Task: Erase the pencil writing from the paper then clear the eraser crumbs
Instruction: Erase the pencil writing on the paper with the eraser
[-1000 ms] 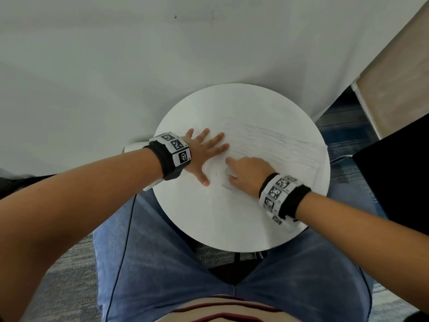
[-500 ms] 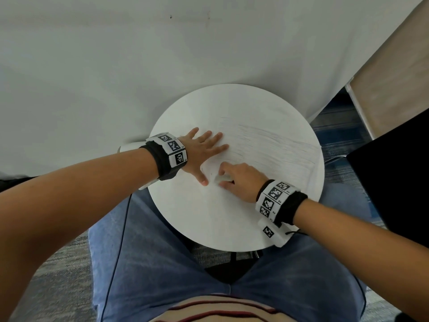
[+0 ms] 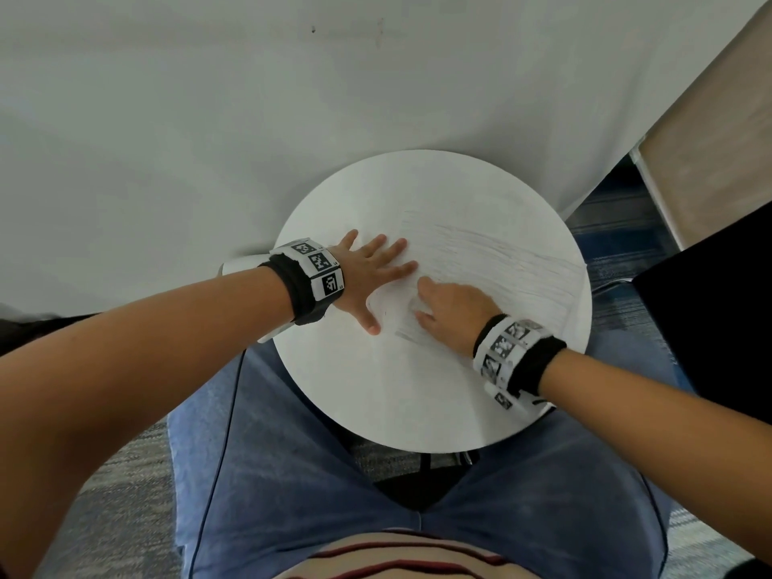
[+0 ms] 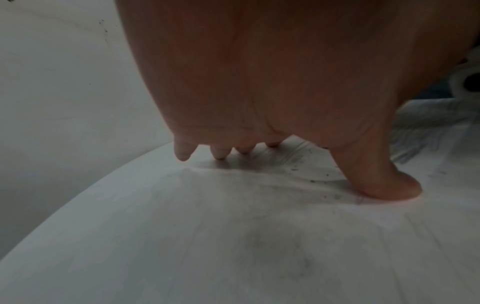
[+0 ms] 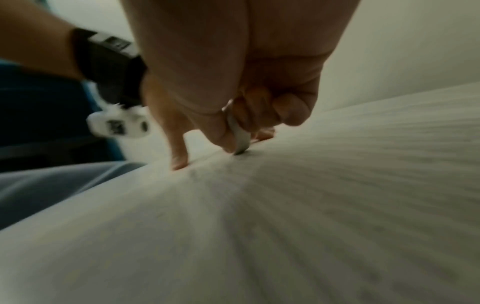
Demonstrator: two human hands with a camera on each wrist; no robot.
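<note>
The round white worktop (image 3: 376, 390) carries the paper (image 3: 493, 269), which lies flat on its far right part, covered with faint grey pencil lines; near the left thumb the lines are gone and dark crumbs (image 4: 315, 180) lie there; the left hand (image 3: 367, 277) presses the sheet with wide, straight fingers (image 4: 221, 153); the right hand (image 3: 455, 311) pinches a white eraser (image 5: 237, 135) against the paper. Compared with half a second ago, the right hand has shifted slightly away from the left thumb.

Round white table (image 3: 417, 403), white wall (image 3: 209, 119), grey carpet (image 3: 121, 486).
</note>
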